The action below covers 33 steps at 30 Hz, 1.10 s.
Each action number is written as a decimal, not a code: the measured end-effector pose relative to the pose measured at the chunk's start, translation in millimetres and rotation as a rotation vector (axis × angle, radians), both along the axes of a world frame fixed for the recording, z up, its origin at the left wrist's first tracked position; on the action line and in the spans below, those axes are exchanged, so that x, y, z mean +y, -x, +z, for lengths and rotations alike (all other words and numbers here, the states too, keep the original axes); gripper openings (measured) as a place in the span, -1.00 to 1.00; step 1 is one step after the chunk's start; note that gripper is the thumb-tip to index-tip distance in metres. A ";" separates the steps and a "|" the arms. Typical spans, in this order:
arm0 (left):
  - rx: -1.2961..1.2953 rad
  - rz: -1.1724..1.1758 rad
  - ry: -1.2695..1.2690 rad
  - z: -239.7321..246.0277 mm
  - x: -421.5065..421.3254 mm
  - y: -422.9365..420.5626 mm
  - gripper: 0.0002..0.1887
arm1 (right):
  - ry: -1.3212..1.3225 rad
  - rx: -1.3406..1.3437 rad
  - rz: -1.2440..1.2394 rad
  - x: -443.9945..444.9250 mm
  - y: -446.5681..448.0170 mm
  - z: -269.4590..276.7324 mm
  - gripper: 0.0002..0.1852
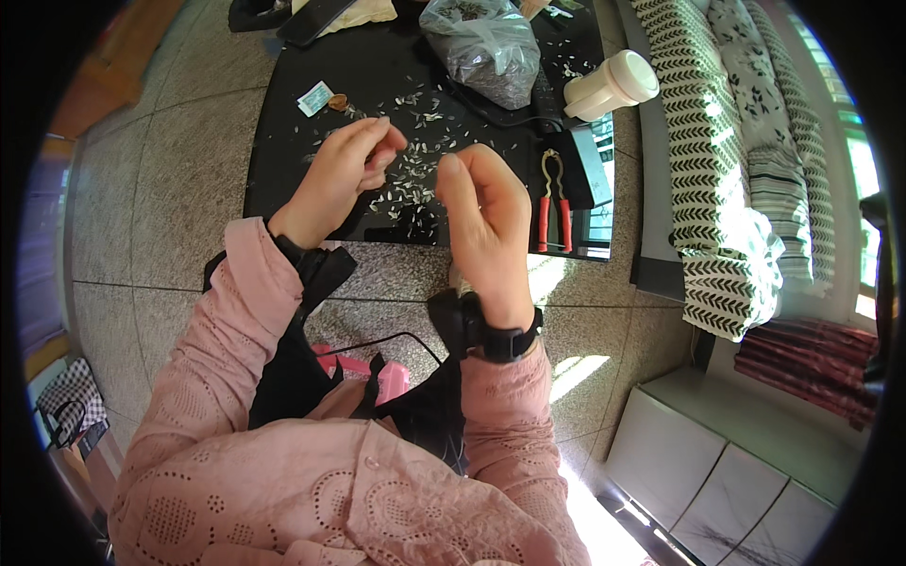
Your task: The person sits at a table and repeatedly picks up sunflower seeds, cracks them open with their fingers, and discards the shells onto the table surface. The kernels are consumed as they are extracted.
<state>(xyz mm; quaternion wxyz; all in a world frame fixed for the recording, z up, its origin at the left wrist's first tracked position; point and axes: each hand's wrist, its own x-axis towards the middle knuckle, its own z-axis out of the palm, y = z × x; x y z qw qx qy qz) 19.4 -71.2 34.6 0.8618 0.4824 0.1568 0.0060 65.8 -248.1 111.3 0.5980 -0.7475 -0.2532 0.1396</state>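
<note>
My left hand is raised over the near part of a glossy black table, its fingers curled and the thumb close to the fingertips. To its right, my right hand is also curled, thumb laid near the bent index finger. Whether either hand pinches something small cannot be made out. Scattered seed shells, pale and flat, cover the tabletop between and beyond the hands. Behind them stands a clear plastic bag full of dark seeds. Pliers with red grips, shaped like a nutcracker, lie right of my right hand.
A cream lidded cup stands at the table's right edge, above a pale blue box. Far left lie a small printed packet, a brown shell piece and a dark phone. A patterned sofa flanks the right side.
</note>
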 end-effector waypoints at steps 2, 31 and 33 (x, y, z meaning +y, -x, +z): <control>-0.041 0.014 0.157 -2.5 1.2 1.1 -0.55 | 0.167 -0.226 -0.029 -4.0 -6.6 -18.9 -0.87; -0.179 -0.071 0.661 17.9 -15.2 -0.6 -0.12 | 0.268 -0.414 -0.145 19.5 4.7 -45.2 -0.84; -0.181 -0.077 0.638 17.9 -16.1 0.1 -0.12 | 0.260 -0.406 -0.141 20.9 5.2 -46.5 -0.85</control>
